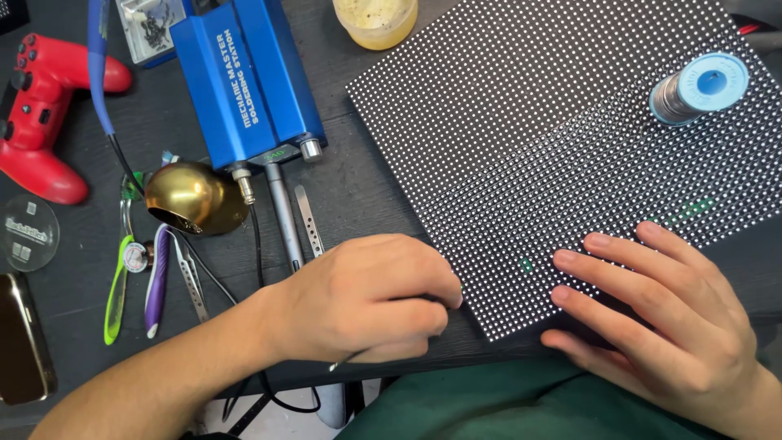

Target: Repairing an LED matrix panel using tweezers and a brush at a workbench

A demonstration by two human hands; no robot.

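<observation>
Panel (570, 138): black LED matrix, dense white dot grid, few green spots. Right hand (676, 326) flat on it, fingers spread, holding nothing. Left hand (366, 297) pinched shut around thin tool (346, 359) at panel edge.

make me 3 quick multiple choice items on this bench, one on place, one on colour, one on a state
1. Where does the solder spool sit?
A. on the LED matrix panel
B. on the game controller
C. inside the brass bowl

2. What colour is the soldering station?
A. red
B. blue
C. green

3. How does the right hand lie?
A. clenched in a fist
B. fingers flat on the panel's edge
C. lifted clear of the panel

Key: 1 A, the spool stands on the panel's upper right part. 2 B, its case is blue. 3 B, its fingers spread flat on the dots, while the left hand grips a thin tool.
</observation>
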